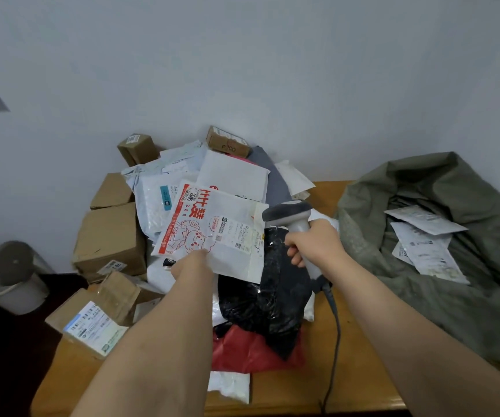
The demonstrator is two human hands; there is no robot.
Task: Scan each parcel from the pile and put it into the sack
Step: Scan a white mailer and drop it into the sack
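From the left, I see cardboard boxes (108, 236) stacked along the wall side of the pile, on the tabletop (354, 350). My left hand (191, 264) holds up a white mailer with red print (212, 233) by its near lower edge — the fingers go under it and I cannot see how tightly they curl. Its shipping label (236, 233) faces up at the right end, and the mailer's long axis runs left to right, so the label end lies toward the scanner. My right hand (314, 245) is wrapped firmly round the handle of the grey scanner (290, 216), whose head sits just beside that label end, angled at it. Further right, the green sack (423, 296) gapes open with white mailers (426, 236) already inside — the left hand has the longer carry across to it.
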